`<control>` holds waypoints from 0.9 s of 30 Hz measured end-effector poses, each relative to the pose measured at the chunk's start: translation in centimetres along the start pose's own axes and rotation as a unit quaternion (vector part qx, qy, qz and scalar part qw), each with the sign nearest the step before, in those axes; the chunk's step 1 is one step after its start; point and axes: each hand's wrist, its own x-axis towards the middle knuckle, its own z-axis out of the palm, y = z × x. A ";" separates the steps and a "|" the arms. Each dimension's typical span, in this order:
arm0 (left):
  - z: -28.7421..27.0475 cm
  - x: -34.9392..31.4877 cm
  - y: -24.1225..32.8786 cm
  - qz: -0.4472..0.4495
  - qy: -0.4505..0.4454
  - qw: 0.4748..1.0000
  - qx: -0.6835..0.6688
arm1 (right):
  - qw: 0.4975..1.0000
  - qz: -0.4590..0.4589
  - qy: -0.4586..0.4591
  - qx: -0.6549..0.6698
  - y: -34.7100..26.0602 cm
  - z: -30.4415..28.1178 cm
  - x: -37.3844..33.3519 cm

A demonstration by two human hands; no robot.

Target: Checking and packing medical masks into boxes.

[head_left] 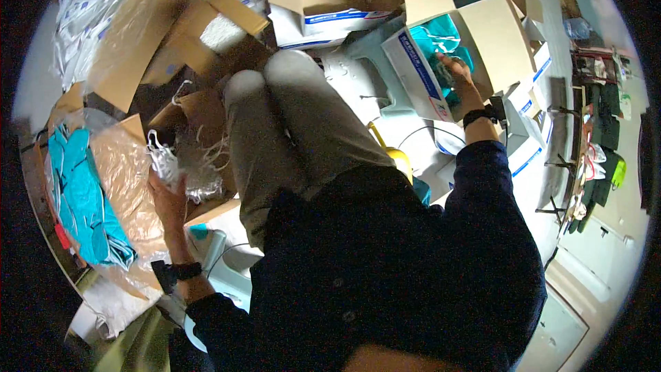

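On the left, my left hand (167, 200) is closed around a bundle of white cords (162, 158), held at the edge of an open cardboard box (196, 114). More loose white cords hang inside that box. My right hand (457, 74) reaches into a white-and-blue carton (421, 76) with raised brown flaps. Its fingers curl over folded teal cloth bundles (439, 33) with pale cords; part of the grip is hidden. Beside my left hand, a larger folded teal cloth piece (82, 196) with white edging lies on clear plastic (127, 179).
Another open carton (337, 0) stands beyond my knees. Large cardboard flaps (148, 27) and bagged white packages (89, 7) crowd the far left. A pale plastic stool (389, 69) supports the right carton. More cartons (527, 131) sit to its right, near a rack (568, 138).
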 end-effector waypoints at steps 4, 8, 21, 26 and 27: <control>1.8 -0.2 -3.5 0.082 -0.141 0.986 0.029 | 0.973 -0.033 0.183 -0.135 -2.4 2.3 -1.0; 2.4 -2.0 -0.5 0.045 -0.117 0.992 0.018 | 0.993 -0.042 0.071 -0.084 -5.0 6.5 -4.0; 2.0 -2.6 4.2 0.033 -0.133 0.984 -0.110 | 0.947 -0.204 0.186 -0.166 -6.5 0.8 -5.1; 3.8 -2.6 4.0 0.064 -0.104 0.991 -0.052 | 0.933 -0.272 0.196 -0.133 -11.8 -1.6 -10.0; 3.1 -2.2 5.8 0.071 -0.105 0.990 -0.058 | 0.930 -0.273 0.206 -0.134 -12.2 -2.6 -10.5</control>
